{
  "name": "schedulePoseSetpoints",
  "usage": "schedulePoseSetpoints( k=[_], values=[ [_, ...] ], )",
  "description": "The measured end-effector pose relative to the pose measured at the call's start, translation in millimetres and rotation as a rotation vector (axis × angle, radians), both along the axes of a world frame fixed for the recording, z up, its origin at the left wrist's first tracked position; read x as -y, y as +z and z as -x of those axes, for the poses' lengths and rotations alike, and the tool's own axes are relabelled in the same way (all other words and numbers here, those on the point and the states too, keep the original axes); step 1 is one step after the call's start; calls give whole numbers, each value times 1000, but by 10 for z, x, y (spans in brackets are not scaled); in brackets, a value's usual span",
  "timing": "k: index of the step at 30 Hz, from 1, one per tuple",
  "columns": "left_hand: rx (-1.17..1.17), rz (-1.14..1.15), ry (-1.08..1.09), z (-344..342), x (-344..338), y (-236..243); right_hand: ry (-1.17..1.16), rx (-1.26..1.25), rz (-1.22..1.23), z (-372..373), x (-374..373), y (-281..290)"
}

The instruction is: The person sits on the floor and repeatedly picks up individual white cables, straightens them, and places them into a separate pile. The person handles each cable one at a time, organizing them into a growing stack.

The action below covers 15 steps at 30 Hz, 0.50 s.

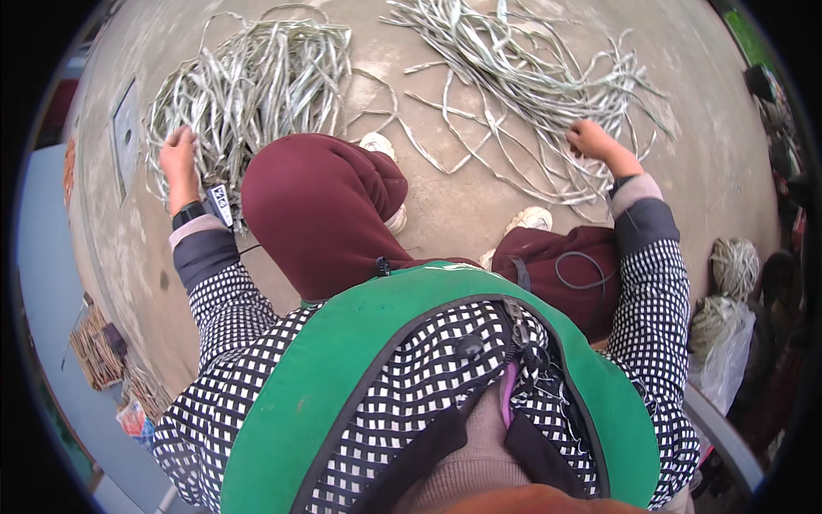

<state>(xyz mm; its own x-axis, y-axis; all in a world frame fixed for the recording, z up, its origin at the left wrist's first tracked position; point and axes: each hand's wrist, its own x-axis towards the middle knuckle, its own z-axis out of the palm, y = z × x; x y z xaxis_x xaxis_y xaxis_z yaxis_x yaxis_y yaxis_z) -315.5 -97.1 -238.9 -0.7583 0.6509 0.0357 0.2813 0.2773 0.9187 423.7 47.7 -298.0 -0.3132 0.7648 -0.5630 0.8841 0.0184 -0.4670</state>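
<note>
Long, thin, grey-green strands lie in two loose heaps on the floor ahead of me. At the outer edge of the left heap (278,81) is my left hand (178,156), its fingers closed; whether a strand is in them is hidden. Over the near side of the right heap (514,73), my right hand (592,142) is curled with fingers pressed together, and what it pinches, if anything, cannot be made out. Several loose strands (467,154) trail across the floor between the heaps. A small white tag (219,204) shows beside my left wrist.
My bent knees (312,201) and pale shoes (529,219) are between the arms. At the right stand bundles of strands (735,267) and a clear plastic bag (726,355). Stacked brown sticks (94,347) lie at the far left. A metal bar (726,437) passes behind my right elbow.
</note>
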Motion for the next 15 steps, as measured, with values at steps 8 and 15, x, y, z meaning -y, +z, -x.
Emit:
schedulePoseSetpoints(
  k=[8, 15],
  values=[
    [-545, -485, -672, -2473, -342, 2075, -133, 184, -329, 283, 188, -1282],
    [-654, -511, -984, -3448, -546, 2116, -53, 237, -85, 653, 736, -1924]
  ],
)
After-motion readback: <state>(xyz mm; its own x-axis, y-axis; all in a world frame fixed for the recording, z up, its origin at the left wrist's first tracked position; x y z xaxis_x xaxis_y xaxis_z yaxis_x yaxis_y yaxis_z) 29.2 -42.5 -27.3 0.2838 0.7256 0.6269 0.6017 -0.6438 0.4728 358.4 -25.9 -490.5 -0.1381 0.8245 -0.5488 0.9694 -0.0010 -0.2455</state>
